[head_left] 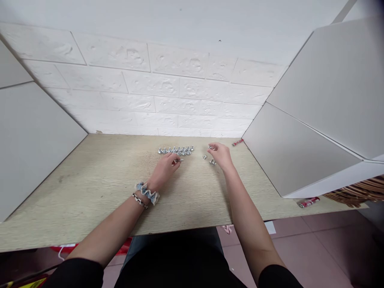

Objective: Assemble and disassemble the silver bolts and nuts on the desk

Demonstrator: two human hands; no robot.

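Observation:
My left hand (164, 169) is closed around a metal bolt (180, 160), its shank sticking out to the right between thumb and fingers. Just beyond it, shiny bolts (179, 151) stand upright on their heads in two close rows. My right hand (221, 155) pinches a small nut (210, 147) between thumb and fingertips, slightly above the table. A loose nut (205, 157) lies to the left below those fingers, and a few loose bolts (213, 162) lie by the heel of that hand.
The pale wooden table (105, 192) runs back to a white brick-patterned wall (168, 90). Grey-white panels (303, 148) close in on the right and left. Red batteries lie at the back right (238, 142) and front right (309, 202), the latter near copper-coloured rods (357, 191).

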